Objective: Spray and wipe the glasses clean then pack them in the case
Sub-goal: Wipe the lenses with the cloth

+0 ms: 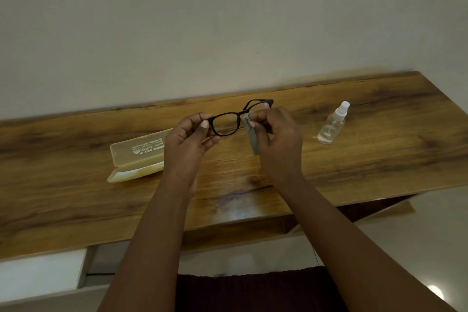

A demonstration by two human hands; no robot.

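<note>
Left hand pinches glasses, right hand pinches cloth; open case left, spray bottle right.

Both forearms are bare, without sleeves, and a dark maroon ribbed garment shows below.

Glasses: black frame, clear lenses, held up above the tabletop, fronts facing away; one lens partly hidden by the cloth.
Cloth: small, grey, folded over one lens, its tail hanging down.
Case: translucent yellow, lying open, printed lid up, left of the glasses.
Spray bottle: clear, white nozzle, capped, upright at right.
</note>
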